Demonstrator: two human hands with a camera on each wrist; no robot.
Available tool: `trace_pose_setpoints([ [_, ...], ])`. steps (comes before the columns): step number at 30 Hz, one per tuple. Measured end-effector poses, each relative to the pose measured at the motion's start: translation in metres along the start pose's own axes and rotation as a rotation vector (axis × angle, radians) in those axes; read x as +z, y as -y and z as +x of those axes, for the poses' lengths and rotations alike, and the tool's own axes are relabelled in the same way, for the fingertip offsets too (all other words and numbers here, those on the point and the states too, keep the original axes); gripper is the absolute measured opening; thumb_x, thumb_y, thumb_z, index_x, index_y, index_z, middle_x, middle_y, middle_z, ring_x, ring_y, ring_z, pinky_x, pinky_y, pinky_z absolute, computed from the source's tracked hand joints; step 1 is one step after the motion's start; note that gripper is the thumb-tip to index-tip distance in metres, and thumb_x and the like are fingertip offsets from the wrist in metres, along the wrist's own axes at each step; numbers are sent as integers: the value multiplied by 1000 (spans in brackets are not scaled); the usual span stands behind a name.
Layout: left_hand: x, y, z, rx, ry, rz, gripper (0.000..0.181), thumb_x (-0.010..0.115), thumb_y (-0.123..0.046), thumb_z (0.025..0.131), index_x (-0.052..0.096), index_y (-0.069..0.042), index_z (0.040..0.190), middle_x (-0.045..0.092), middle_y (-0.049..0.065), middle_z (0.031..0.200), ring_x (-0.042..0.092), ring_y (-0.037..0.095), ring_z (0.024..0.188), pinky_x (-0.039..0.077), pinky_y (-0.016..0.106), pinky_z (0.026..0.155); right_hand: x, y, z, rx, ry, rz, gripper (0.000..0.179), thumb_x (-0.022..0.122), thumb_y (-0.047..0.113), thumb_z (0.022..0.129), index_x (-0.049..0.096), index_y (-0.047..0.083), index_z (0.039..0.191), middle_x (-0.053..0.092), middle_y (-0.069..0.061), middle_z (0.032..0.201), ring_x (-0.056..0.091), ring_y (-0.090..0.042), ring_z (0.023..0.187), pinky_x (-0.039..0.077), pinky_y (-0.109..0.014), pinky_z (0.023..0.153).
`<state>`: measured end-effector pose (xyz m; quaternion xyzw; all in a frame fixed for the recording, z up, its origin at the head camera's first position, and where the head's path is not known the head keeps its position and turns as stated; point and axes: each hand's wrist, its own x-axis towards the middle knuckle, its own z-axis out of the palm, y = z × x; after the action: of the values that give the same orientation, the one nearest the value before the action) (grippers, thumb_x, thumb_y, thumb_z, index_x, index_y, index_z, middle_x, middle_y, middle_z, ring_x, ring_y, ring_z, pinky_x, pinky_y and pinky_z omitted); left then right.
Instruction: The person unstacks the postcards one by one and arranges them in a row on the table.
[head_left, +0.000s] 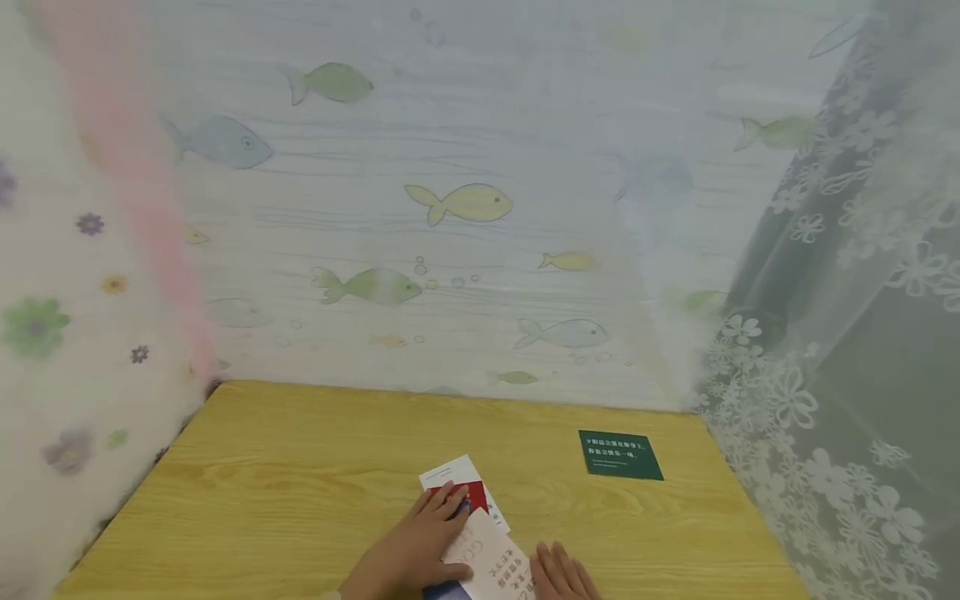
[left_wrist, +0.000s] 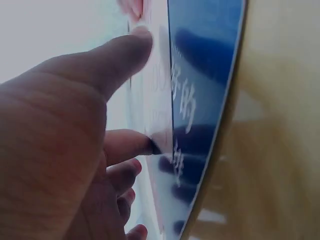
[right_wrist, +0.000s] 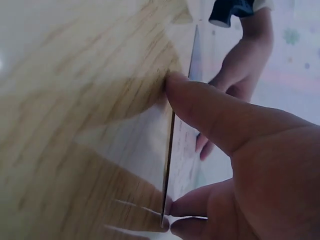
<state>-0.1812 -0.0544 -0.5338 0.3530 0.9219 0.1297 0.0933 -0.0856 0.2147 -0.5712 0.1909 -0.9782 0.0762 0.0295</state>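
1. Locate the work. The pale printed card (head_left: 491,558) lies toward the near edge of the table (head_left: 300,483), roughly midway between its side edges, overlapping a white card (head_left: 450,471), a red piece (head_left: 477,493) and a blue card (head_left: 446,592).
2. Check the left grip. From here, the left hand (head_left: 423,542) rests across the cards, fingers extended and spread, clasping nothing.
3. Check the right grip. The right hand (head_left: 561,575) lies at the pale card's right edge, fingers nearly straight, pinching nothing.
4. Align the cards, apparently the step in hand: steady the lower ones with light left pressure; nudge with the right fingertips.
5. Caution: heavy pressure could drag the lower cards askew.
6. Leave the green card (head_left: 621,455), near the far right corner, undisturbed.
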Motion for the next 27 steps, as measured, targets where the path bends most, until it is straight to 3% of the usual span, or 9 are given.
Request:
trace_pose_setpoints([
  [1,1,0,-3,0,0,-9,88,62,-68,89,45,-12,154,33,10,165,22,34,155,27,59,122,-5,2,2,8,54,23,87,40,75,96,58,4,143,54,-10,151,48,-35,140,46,-53,107],
  [3,1,-1,-11,-1,2,-50,90,65,-67,88,45,-10,154,33,11,165,22,35,155,27,60,121,-12,4,6,-17,84,11,88,39,76,95,57,3,142,54,-11,151,47,-36,141,44,-53,108],
  [8,-3,0,-28,-2,-12,-109,90,70,-65,85,51,-5,150,34,15,164,25,38,153,26,63,120,-27,-3,15,-80,98,-52,87,44,79,91,62,6,136,55,-13,150,46,-41,140,44,-55,109],
  [13,-7,4,-36,0,-44,-4,91,75,-65,80,56,-4,145,38,15,162,30,37,152,31,60,119,-39,-13,25,-75,140,-16,84,60,73,86,62,5,136,51,-19,151,41,-48,141,41,-63,109],
  [17,-10,9,-37,-7,-88,23,90,79,-65,76,59,-8,142,43,12,159,34,34,150,32,59,119,-43,-15,36,-37,175,45,76,77,54,82,60,3,136,50,-21,151,37,-51,142,37,-67,111],
  [19,-11,13,-36,-10,-112,-12,93,79,-67,74,58,-10,144,42,11,160,33,34,151,30,60,120,-45,-16,40,-13,215,116,79,81,49,80,58,2,138,47,-22,153,32,-52,145,32,-69,114],
  [23,-10,24,-31,9,-152,-76,100,80,-71,69,57,-10,145,39,13,162,31,35,152,28,62,120,-49,-21,46,-19,273,217,91,81,55,78,52,-1,145,41,-24,157,24,-53,148,25,-71,116],
  [27,-9,31,-27,0,-118,-125,104,80,-74,66,57,-11,146,36,12,163,28,34,153,25,63,121,-50,-21,51,-12,287,264,103,84,59,73,48,0,149,35,-21,162,20,-49,152,21,-69,119],
])
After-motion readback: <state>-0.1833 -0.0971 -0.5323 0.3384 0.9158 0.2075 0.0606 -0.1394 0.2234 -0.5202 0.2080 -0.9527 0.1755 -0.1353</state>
